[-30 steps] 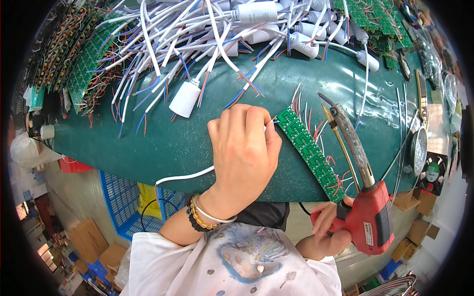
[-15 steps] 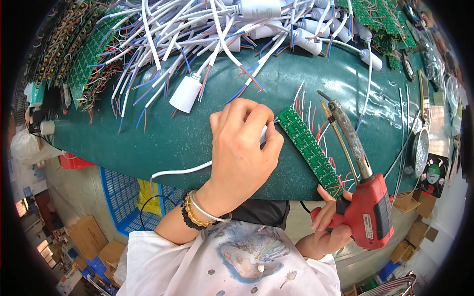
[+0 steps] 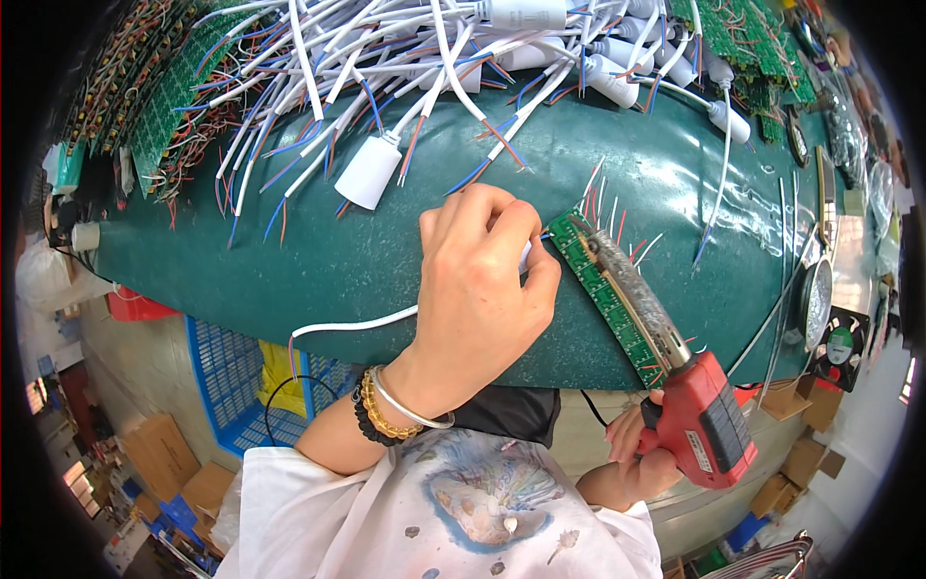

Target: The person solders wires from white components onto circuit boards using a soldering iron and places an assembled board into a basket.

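Observation:
My left hand (image 3: pixel 485 265) is closed, pinching a white cable (image 3: pixel 357 324) between thumb and fingers. Most of what lies under the fingers is hidden. A short blue wire end sticks out from my fingertips and meets the upper end of a long green circuit board (image 3: pixel 603 294). My right hand (image 3: pixel 644 454) grips a red soldering gun (image 3: pixel 699 415). Its long metal barrel lies above the board, tip at the upper end by the blue wire; whether it touches I cannot tell. Thin red and white wires stand out from the board's right side.
White lamp holders (image 3: pixel 368 172) with stripped cables heap up at the back of the green tabletop (image 3: pixel 231 289). Stacks of wired circuit boards (image 3: pixel 183 121) stand far left and far right. A small black fan (image 3: pixel 841 345) is at right. A blue basket (image 3: pixel 224 386) sits below the table edge.
The soldering gun has swung left and down, its tip moving from above right of the board onto its upper end. My left hand has barely moved and still pinches the cable.

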Motion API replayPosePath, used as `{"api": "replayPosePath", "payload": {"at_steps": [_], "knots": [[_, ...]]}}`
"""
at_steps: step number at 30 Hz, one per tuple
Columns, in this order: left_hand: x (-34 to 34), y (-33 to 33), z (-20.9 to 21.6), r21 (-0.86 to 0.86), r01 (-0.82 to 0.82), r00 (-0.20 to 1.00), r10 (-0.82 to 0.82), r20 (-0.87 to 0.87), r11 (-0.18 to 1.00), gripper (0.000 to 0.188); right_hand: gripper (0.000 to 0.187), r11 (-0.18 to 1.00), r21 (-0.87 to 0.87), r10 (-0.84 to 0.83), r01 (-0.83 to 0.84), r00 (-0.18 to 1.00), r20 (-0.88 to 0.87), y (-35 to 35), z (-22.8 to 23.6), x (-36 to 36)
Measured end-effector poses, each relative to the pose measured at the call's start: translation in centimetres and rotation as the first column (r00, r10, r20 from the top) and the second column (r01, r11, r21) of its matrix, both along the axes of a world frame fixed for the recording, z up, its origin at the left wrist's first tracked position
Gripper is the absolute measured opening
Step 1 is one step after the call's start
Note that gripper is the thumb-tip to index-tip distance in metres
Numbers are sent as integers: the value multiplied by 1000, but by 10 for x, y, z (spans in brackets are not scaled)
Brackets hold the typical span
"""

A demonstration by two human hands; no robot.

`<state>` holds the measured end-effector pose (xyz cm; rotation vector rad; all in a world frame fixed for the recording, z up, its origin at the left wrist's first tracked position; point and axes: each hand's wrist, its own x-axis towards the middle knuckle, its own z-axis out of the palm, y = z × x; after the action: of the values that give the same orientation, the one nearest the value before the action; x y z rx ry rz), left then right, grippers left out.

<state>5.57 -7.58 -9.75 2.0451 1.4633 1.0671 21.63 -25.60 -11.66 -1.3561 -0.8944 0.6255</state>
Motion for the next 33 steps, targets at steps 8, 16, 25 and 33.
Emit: {"api": "replayPosePath", "payload": {"at_steps": [8,16,25,33], "knots": [[0,0,-2,16,-6,1000,5,16,1000,11,69,997,0,73,-73,992,101,-24,-27,18],[-1,0,-2,11,5,1000,-5,12,1000,11,74,989,-145,37,-37,999,-1,-51,-36,27],[-2,0,-1,-6,12,1000,-12,18,1000,11,77,980,-91,181,-177,982,49,-18,-8,13],[-2,-1,-1,-6,9,1000,-9,17,1000,12,73,995,42,89,-93,994,70,-15,-21,9]]}}
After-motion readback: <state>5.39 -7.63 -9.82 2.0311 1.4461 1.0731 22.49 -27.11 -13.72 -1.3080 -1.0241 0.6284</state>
